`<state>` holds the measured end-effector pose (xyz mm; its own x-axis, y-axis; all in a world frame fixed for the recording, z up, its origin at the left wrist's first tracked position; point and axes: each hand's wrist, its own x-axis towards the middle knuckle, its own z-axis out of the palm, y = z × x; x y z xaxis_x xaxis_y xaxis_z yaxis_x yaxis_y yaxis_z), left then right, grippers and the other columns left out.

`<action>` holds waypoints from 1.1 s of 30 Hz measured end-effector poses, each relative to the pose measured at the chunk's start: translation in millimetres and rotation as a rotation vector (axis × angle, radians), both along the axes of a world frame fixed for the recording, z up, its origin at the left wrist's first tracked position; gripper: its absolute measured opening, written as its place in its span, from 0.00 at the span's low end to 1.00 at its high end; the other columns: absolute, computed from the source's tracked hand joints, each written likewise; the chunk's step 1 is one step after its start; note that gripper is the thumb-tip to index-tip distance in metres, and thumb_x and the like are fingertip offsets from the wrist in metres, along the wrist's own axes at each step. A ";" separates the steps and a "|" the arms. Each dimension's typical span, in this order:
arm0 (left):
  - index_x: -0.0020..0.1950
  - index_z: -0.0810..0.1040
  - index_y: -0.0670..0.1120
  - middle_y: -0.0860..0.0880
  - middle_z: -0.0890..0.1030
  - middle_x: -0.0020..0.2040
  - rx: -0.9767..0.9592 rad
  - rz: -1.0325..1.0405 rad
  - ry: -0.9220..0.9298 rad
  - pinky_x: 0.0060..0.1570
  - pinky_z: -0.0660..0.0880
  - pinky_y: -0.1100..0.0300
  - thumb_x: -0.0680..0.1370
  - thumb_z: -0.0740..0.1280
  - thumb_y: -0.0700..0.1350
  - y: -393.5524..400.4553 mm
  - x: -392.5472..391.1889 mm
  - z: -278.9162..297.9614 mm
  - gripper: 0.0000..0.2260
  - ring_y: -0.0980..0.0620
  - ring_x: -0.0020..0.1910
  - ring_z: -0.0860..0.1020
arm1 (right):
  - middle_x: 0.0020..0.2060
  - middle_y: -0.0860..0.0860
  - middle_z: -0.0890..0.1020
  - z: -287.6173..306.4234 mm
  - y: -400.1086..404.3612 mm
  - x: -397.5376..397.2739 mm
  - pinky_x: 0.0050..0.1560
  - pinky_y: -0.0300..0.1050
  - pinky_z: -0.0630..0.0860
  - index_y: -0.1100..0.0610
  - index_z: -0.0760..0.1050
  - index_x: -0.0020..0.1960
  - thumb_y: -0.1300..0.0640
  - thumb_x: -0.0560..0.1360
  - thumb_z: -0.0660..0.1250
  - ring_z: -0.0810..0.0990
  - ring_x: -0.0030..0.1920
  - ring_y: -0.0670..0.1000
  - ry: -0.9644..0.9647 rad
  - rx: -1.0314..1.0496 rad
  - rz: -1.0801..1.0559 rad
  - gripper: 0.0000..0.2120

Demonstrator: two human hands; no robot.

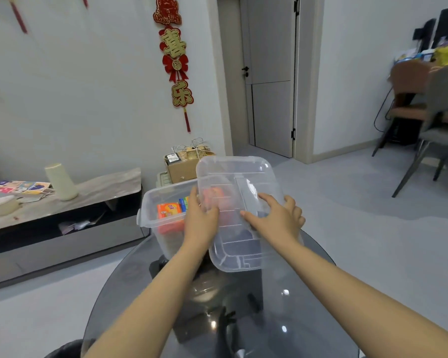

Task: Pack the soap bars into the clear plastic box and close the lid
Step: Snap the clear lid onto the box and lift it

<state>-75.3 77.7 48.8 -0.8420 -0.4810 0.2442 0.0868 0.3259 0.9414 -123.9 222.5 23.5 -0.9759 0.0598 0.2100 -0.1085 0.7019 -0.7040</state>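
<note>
The clear plastic box (153,215) stands at the far edge of the round glass table (308,319). Inside it lie orange soap bars (167,210) and a blue and green pack (183,203). The clear lid (243,177) is tilted over the right part of the box, partly off to the right. My left hand (201,218) grips the lid's left edge with fingers curled on it. My right hand (277,215) lies flat on top of the lid near its ridge, fingers spread.
A low marble-topped TV bench (88,192) with a cream cup (61,180) and papers runs along the left wall. A cardboard carton (181,165) sits behind the box. Chairs (424,140) stand at the right, a grey door (272,73) behind.
</note>
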 end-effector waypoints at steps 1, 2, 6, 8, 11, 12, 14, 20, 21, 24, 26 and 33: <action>0.73 0.62 0.46 0.49 0.80 0.53 0.150 -0.003 -0.014 0.41 0.76 0.60 0.75 0.64 0.39 -13.6 -0.6 4.7 0.27 0.52 0.49 0.80 | 0.71 0.55 0.62 5.4 -7.1 -4.2 0.67 0.53 0.59 0.38 0.69 0.65 0.30 0.61 0.66 0.62 0.68 0.60 0.028 0.031 0.042 0.34; 0.68 0.67 0.43 0.47 0.82 0.49 0.313 -0.029 -0.035 0.38 0.77 0.58 0.75 0.65 0.38 -28.5 -1.0 9.4 0.22 0.51 0.46 0.81 | 0.71 0.55 0.62 10.7 -15.2 -8.8 0.67 0.53 0.59 0.38 0.69 0.65 0.29 0.60 0.66 0.62 0.68 0.60 0.055 0.064 0.091 0.35; 0.49 0.76 0.37 0.41 0.82 0.45 0.732 -0.123 -0.016 0.32 0.82 0.55 0.77 0.63 0.32 -65.8 1.7 18.9 0.04 0.48 0.40 0.84 | 0.75 0.55 0.60 28.2 -44.3 -28.9 0.69 0.56 0.56 0.40 0.67 0.67 0.25 0.59 0.59 0.60 0.71 0.60 0.151 0.211 0.241 0.40; 0.51 0.75 0.35 0.41 0.82 0.45 0.828 -0.073 0.039 0.31 0.82 0.56 0.78 0.61 0.32 -71.3 2.6 21.5 0.05 0.47 0.38 0.84 | 0.76 0.56 0.56 34.1 -58.2 -35.3 0.71 0.57 0.52 0.42 0.65 0.69 0.24 0.61 0.57 0.55 0.74 0.60 0.179 0.246 0.223 0.41; 0.62 0.72 0.34 0.39 0.80 0.54 0.896 0.027 0.131 0.38 0.82 0.54 0.79 0.59 0.34 -78.3 -1.2 21.7 0.13 0.46 0.46 0.82 | 0.76 0.60 0.54 34.3 -73.9 -41.5 0.71 0.59 0.53 0.44 0.57 0.73 0.29 0.65 0.61 0.53 0.74 0.64 0.100 0.143 0.127 0.41; 0.65 0.71 0.35 0.39 0.79 0.56 0.909 0.058 0.167 0.39 0.82 0.55 0.79 0.60 0.33 -79.0 -2.5 21.1 0.15 0.46 0.47 0.81 | 0.74 0.61 0.57 32.9 -76.2 -41.8 0.69 0.58 0.58 0.45 0.55 0.73 0.32 0.65 0.64 0.57 0.72 0.64 0.043 0.041 0.131 0.42; 0.70 0.65 0.37 0.38 0.78 0.59 0.923 0.117 0.226 0.41 0.82 0.54 0.77 0.62 0.32 -82.6 -8.0 18.7 0.20 0.48 0.46 0.82 | 0.67 0.58 0.68 30.9 -84.3 -42.9 0.58 0.52 0.70 0.50 0.54 0.73 0.44 0.66 0.71 0.70 0.64 0.60 -0.079 -0.292 0.251 0.42; 0.74 0.49 0.45 0.41 0.74 0.59 0.714 0.338 0.140 0.52 0.77 0.51 0.73 0.68 0.37 -105.7 -17.3 15.2 0.37 0.44 0.51 0.79 | 0.55 0.57 0.80 40.9 -92.0 -63.4 0.48 0.52 0.80 0.56 0.68 0.66 0.67 0.67 0.66 0.80 0.52 0.57 -0.226 -0.702 0.314 0.28; 0.73 0.53 0.44 0.42 0.74 0.54 0.692 0.393 0.103 0.48 0.77 0.52 0.73 0.68 0.38 -117.2 -17.8 13.3 0.34 0.45 0.47 0.78 | 0.54 0.58 0.80 42.9 -90.2 -69.9 0.52 0.54 0.80 0.58 0.71 0.64 0.68 0.66 0.65 0.80 0.51 0.58 -0.240 -0.717 0.317 0.26; 0.47 0.76 0.41 0.44 0.75 0.41 0.586 0.451 0.046 0.39 0.73 0.56 0.73 0.66 0.39 -142.4 -14.6 9.9 0.03 0.45 0.40 0.75 | 0.46 0.61 0.81 48.9 -82.6 -85.6 0.48 0.54 0.78 0.62 0.75 0.57 0.68 0.68 0.64 0.79 0.45 0.58 -0.234 -0.661 0.299 0.18; 0.37 0.76 0.44 0.44 0.77 0.40 0.405 0.429 -0.031 0.43 0.73 0.56 0.74 0.67 0.42 -153.8 -17.1 0.0 0.06 0.45 0.40 0.75 | 0.44 0.57 0.81 51.2 -80.7 -96.5 0.50 0.54 0.78 0.61 0.76 0.57 0.66 0.71 0.66 0.80 0.45 0.58 -0.200 -0.610 0.295 0.15; 0.48 0.71 0.40 0.40 0.78 0.53 0.127 0.516 -0.218 0.45 0.73 0.51 0.71 0.69 0.47 -155.0 -27.4 -24.7 0.14 0.41 0.49 0.76 | 0.66 0.57 0.75 46.1 -90.4 -132.3 0.63 0.57 0.74 0.55 0.72 0.66 0.64 0.74 0.60 0.75 0.62 0.61 -0.260 -0.351 0.335 0.21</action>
<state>-102.7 -77.3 24.1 -0.5150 -0.8572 0.0047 -0.2538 0.1577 0.9543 -256.1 132.1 69.6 -0.9706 -0.2400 -0.0168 -0.0773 0.3771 -0.9229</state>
